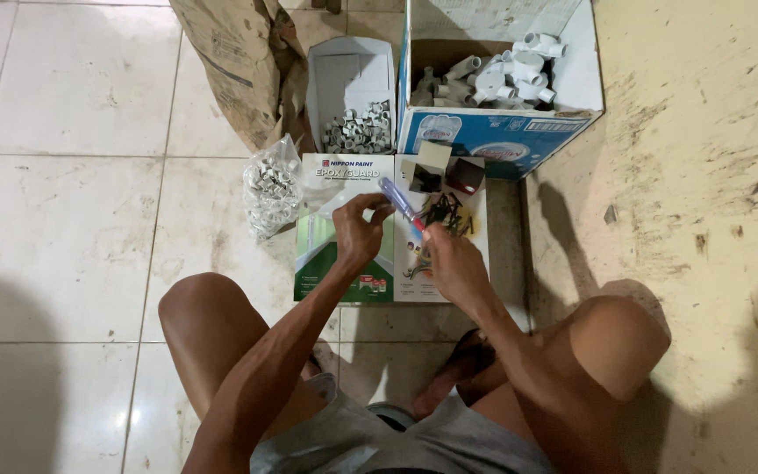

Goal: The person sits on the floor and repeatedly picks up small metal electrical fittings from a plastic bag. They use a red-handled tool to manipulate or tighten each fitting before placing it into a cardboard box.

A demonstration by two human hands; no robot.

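Observation:
My left hand (357, 230) and my right hand (451, 262) are raised together over an open paint brochure (344, 171) lying on the floor. The right hand grips a screwdriver with a clear blue handle (396, 198), which slants up to the left. The left hand's fingertips pinch something small at the handle's upper end; what it is I cannot make out. A pile of dark screws (446, 211) lies on the brochure just beyond my hands. My bare knees frame the spot.
A clear bag of small white clips (272, 186) lies left of the brochure. Behind are a small open box of grey fittings (358, 130), a cardboard box of white pipe fittings (502, 75), a brown sack (230, 53), and two little boxes (446, 168). A dirty wall rises at right.

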